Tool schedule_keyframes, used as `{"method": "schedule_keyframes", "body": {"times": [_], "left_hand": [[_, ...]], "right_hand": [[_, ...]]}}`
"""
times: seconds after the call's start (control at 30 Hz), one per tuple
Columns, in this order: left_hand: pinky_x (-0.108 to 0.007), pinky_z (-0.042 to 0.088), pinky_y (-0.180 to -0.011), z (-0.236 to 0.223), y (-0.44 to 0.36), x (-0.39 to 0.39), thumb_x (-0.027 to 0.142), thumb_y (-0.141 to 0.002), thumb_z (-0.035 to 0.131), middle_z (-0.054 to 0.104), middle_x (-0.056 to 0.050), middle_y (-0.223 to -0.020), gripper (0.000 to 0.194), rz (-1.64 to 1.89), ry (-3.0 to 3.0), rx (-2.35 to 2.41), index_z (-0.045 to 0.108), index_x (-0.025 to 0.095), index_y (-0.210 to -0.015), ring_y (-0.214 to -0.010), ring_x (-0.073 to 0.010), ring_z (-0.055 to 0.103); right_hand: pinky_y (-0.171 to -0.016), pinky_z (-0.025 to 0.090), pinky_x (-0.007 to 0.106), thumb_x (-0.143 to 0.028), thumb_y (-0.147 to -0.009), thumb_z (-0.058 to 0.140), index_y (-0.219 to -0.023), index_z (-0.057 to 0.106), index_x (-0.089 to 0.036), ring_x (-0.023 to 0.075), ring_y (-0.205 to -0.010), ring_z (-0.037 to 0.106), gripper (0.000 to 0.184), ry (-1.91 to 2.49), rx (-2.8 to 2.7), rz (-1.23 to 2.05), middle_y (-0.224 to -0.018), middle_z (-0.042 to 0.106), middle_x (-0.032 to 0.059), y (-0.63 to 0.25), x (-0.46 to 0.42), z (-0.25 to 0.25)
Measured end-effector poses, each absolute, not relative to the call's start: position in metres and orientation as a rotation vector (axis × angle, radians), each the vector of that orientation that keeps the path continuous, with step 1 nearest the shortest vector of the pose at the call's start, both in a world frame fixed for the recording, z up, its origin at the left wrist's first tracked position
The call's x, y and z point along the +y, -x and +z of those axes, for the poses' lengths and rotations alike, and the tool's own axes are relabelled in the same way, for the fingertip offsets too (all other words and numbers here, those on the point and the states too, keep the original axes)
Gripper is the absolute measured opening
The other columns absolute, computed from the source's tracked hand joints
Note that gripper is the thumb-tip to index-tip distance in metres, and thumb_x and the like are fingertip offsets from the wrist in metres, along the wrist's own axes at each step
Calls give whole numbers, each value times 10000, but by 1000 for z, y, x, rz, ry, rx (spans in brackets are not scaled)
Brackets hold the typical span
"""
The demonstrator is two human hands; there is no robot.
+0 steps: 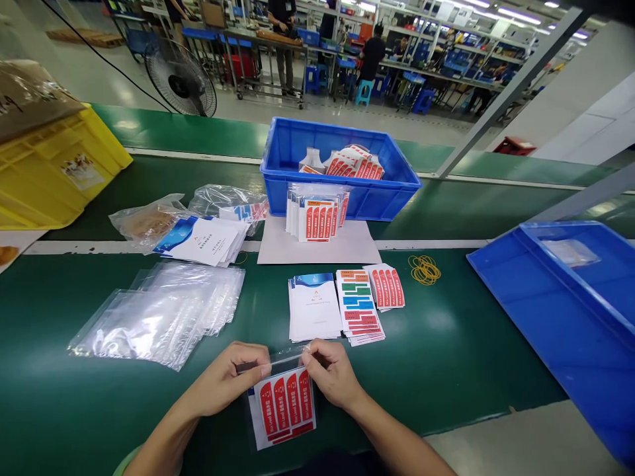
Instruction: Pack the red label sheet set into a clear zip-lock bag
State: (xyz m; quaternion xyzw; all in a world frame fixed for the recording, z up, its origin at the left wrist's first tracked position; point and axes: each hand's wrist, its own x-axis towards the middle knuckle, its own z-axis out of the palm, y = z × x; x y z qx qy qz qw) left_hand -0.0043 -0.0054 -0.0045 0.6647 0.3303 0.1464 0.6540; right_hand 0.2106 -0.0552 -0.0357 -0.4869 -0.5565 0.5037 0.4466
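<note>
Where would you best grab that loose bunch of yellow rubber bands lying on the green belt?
Probably from straight above. The rubber bands lie flat in a loose tangle on the belt, so there is no edge to take from the side. Pinch where the loops overlap most, near the middle of the bunch, to lift several together.

red-and-white sticker sheet (286,408), blue bin (317,149); green belt (446,357), perhaps matte

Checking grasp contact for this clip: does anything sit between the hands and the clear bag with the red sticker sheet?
Nothing visible does. The left hand and right hand both pinch the top edge of the clear bag directly.
</note>
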Motion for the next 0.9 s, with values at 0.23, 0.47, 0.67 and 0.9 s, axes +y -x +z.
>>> {"method": "schedule_keyframes", "body": {"times": [0.23,0.47,0.67,0.9], "left_hand": [[-253,376,-612,-15,-4,-12,352,-872,539,572,-1,-730,218,361,-1489,866,598,172,-763,-664,-135,517],[-245,332,-566,-15,-13,-14,340,-862,552,528,16,-672,266,367,-1517,826,572,166,-661,-597,-112,463],[-233,351,-571,-15,9,-7,368,-827,603,526,18,-669,239,609,-1317,928,612,174,-687,-610,-116,475],[-261,432,-557,-6,26,4,442,-816,584,582,-17,-720,275,992,-979,944,666,198,-915,-623,-151,525]], "right_hand": [[-555,362,220,-199,-799,553,-715,578,-162,105,-578,465,95,1145,-1468,1305,-655,542,-13,-204,-59,-36],[-546,360,218,-201,-804,542,-683,621,-147,102,-564,478,155,1131,-1509,1301,-627,561,-10,-201,-58,-37],[-616,441,226,-315,-793,645,-826,666,-142,123,-637,558,178,1004,-1613,1656,-743,629,-2,-207,-60,-38],[-731,546,365,-481,-813,615,-975,664,-131,231,-820,673,389,1142,-1499,1320,-887,702,84,-238,38,11]]}}
